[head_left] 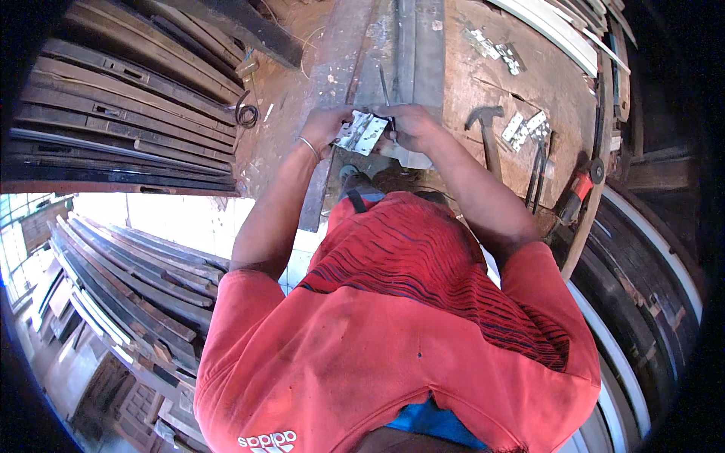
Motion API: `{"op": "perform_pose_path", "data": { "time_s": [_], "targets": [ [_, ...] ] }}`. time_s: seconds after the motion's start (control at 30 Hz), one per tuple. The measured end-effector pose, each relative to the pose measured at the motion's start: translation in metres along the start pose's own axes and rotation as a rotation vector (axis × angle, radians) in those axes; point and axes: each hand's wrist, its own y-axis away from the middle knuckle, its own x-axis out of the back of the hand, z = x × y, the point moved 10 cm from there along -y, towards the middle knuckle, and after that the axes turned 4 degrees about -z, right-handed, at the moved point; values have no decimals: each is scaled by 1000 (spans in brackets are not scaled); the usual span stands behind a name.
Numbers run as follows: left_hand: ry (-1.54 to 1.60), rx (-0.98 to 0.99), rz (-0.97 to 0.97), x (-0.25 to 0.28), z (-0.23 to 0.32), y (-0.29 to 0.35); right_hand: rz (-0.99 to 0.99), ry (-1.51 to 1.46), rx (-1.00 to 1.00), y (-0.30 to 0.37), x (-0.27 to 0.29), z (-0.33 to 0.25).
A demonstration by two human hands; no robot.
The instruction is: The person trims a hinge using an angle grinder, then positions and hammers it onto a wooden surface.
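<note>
A silvery metal hinge (362, 134), opened flat with dark screw holes, is in front of me at the near end of the work surface. My left hand (327, 128), with a thin bangle at the wrist, grips its left side. Close against its right side, my right hand (414, 127) is closed with fingers bent. A thin dark rod (384, 87), like a screwdriver shaft, sticks out away from me past the right fingers; its other end is mostly hidden by them. Beneath that hand shows a pale scrap (411, 158).
Right of my hands lie a claw hammer (491, 140), more hinges (526, 130), dark-handled pliers (537, 174) and a red angle grinder (580, 187). Farther back are other hinges (495, 51). A long grey board (419, 53) runs away from me. Stacked dark timber (128, 113) stands left.
</note>
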Motion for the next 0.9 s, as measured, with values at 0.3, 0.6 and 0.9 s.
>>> {"op": "perform_pose_path", "data": {
  "time_s": [0.3, 0.6, 0.9],
  "targets": [
    [-55, -276, 188, 44, -8, 35, 521, 692, 412, -117, 38, -112],
    [521, -85, 230, 60, -101, 75, 427, 1436, 451, -202, 61, -127],
    [660, -159, 257, 61, -103, 100, 374, 584, 552, 15, 120, -124]
  ]
}}
